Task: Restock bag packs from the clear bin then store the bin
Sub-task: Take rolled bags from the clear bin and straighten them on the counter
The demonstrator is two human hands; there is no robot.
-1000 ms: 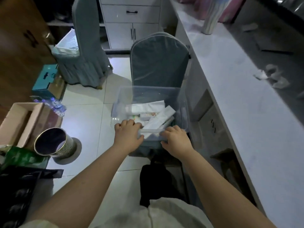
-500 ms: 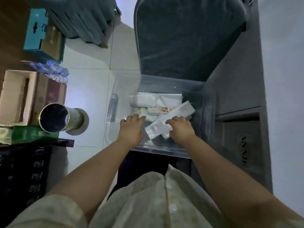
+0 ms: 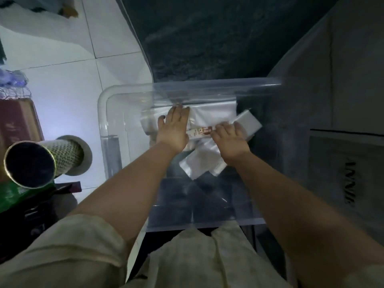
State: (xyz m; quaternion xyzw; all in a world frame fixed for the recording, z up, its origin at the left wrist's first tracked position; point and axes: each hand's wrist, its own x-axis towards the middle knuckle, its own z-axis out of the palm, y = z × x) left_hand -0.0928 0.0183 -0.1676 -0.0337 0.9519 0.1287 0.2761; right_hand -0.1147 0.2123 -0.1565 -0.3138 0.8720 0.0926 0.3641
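Both hands are inside the clear plastic storage bin [image 3: 128, 89], with palms turned down and a small gap between them. The left hand [image 3: 173, 129] lies flat with its fingers spread and straight, pressing on a folded white pack of bags [image 3: 214, 114] that sits against the far wall of the bin. The right hand [image 3: 229, 140] has its fingers curled over a long white pack [image 3: 199, 166] that lies diagonal across the bin floor; I cannot tell if it really grips this pack or only rests on it. Between the two hands a narrow pack with a brown printed label [image 3: 200, 133] is visible, touching both hands. Behind the right hand, another white flat pack [image 3: 248, 122] sticks out toward the right wall.

The bin stands on the grey fabric seat of a chair [image 3: 218, 48], directly in front of the person's body. The near part of the bin floor is bare. To the left, on the white tiled floor [image 3: 68, 84], a metal mesh cylinder with a dark opening [image 3: 31, 163] stands near the bin but apart from it. On the right side there is a grey cabinet front [image 3: 353, 100].
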